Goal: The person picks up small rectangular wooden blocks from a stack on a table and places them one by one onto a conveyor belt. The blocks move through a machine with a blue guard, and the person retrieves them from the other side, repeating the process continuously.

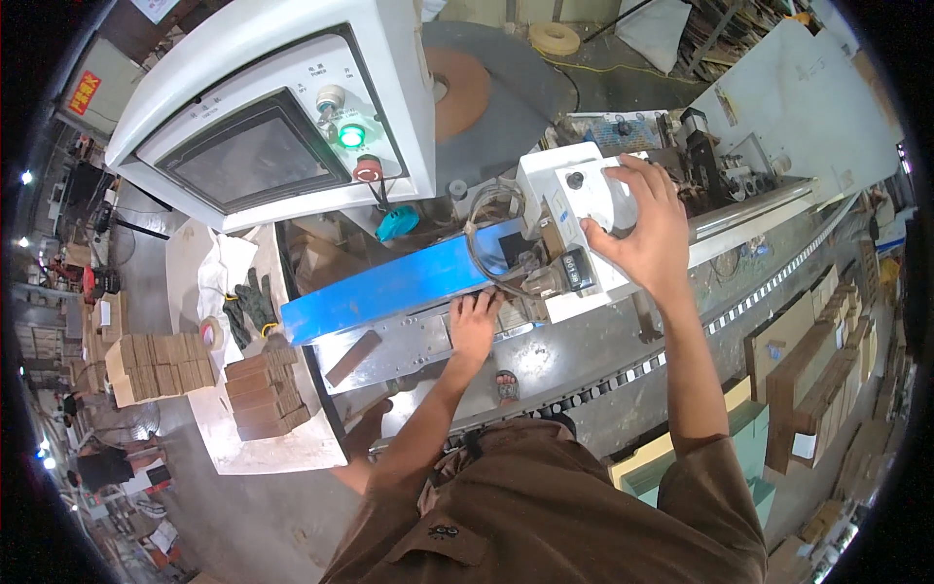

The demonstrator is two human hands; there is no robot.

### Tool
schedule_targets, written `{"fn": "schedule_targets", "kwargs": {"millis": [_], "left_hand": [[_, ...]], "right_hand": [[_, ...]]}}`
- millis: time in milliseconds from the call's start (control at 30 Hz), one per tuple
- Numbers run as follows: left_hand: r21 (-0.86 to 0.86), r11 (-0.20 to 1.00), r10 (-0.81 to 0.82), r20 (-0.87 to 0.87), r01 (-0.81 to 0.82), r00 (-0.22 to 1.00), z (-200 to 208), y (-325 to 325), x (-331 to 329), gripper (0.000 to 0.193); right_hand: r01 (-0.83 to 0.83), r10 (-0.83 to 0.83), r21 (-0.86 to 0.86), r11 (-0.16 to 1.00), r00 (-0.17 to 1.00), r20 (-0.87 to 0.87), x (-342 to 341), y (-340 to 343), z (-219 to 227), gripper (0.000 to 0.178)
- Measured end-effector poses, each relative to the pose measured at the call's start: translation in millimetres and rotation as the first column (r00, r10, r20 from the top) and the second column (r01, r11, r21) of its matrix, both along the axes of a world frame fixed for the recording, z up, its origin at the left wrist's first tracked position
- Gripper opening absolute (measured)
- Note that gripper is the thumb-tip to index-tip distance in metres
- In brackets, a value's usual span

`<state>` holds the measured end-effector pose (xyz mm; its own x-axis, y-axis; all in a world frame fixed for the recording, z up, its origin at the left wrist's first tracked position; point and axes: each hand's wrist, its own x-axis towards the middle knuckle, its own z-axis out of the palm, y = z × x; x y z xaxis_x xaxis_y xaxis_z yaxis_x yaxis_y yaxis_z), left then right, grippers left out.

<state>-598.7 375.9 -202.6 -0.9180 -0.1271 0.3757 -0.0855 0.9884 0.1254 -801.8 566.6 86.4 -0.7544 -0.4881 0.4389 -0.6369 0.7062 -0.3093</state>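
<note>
My right hand (647, 234) is on the white machine head (574, 185), its thumb and fingers curved around a rounded white part (610, 202) on top. The palm hides some of that part. Farther left, my left hand (474, 329) lies on the metal bed (409, 346), fingers a little apart, their tips at the edge of the long blue cover (389, 284). What lies beneath those fingertips is hard to make out. A small black counter (578, 269) sits on the head between my hands. One brown strip (353, 358) rests on the bed, left of my left hand.
A white control cabinet (409, 117) with a dark screen, lit green button and red stop button stands at the far left. The white table (209, 419) bears stacked brown cardboard pieces (263, 399) and dark gloves (253, 307). Cardboard stacks (812, 360) stand at right.
</note>
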Motion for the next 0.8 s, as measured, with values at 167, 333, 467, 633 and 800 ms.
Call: {"fn": "schedule_targets", "kwargs": {"millis": [167, 333, 467, 633, 800], "left_hand": [[0.069, 0.998, -0.008, 0.005, 0.007, 1.000, -24.2, 18.9, -25.1, 0.029], [0.220, 0.966, 0.153, -0.075, -0.133, 0.985, -25.2, 25.0, -25.3, 0.025], [0.178, 0.908, 0.396, -0.070, -0.379, 0.916, -22.4, -21.0, 43.9, 0.026], [0.128, 0.813, 0.567, 0.046, -0.568, 0.822, 8.2, -115.3, 165.7, 0.046], [0.119, 0.780, 0.581, 0.227, -0.614, 0.782, 43.7, -140.9, 206.1, 0.054]], "right_hand": [[-0.010, 0.010, -0.019, 1.000, 1.000, -0.007, -3.9, 0.1, -3.3, 0.067], [-0.006, 0.005, -0.021, 1.000, 1.000, -0.023, -3.1, -4.1, 0.9, 0.065], [-0.090, 0.085, -0.051, 0.995, 0.992, -0.089, -2.7, -3.0, 5.5, 0.059], [-0.061, 0.060, -0.046, 0.997, 0.998, -0.028, 3.9, -6.0, 6.4, 0.057], [-0.065, 0.063, -0.052, 0.997, 0.997, -0.042, 0.2, -5.3, 5.6, 0.058]]}}
